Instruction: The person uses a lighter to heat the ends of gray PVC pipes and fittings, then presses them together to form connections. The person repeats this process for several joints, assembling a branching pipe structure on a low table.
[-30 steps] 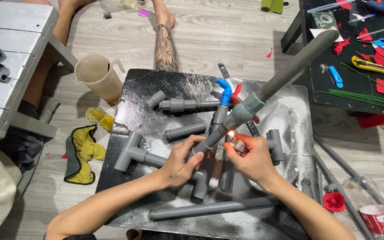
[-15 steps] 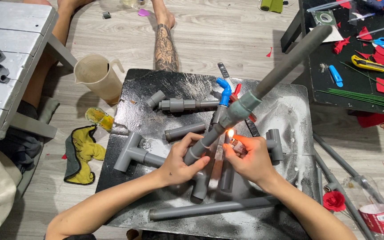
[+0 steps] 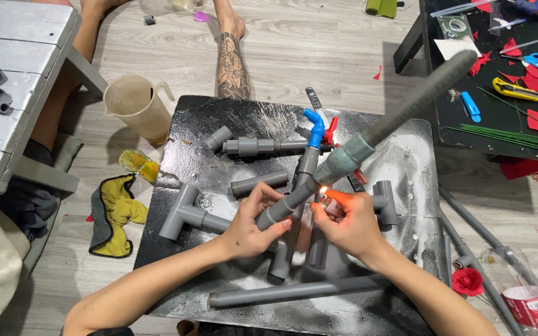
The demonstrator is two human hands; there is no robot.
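My left hand (image 3: 251,225) is closed around the lower end of the long grey pipe assembly (image 3: 368,140), fingers wrapped about it. The assembly's long axis rises from that grip up toward the black board's (image 3: 231,118) far right corner. My right hand (image 3: 350,223), just right of the pipe, pinches a lighter (image 3: 330,204) whose flame (image 3: 323,190) touches the pipe just above my left fingers. Loose grey fittings, such as a tee piece (image 3: 185,214), lie around on the board; a plastic jug (image 3: 137,107) stands off its far left corner.

Jug (image 3: 137,107) left of board (image 3: 219,118) w/ pipes (image 3: 263,146)
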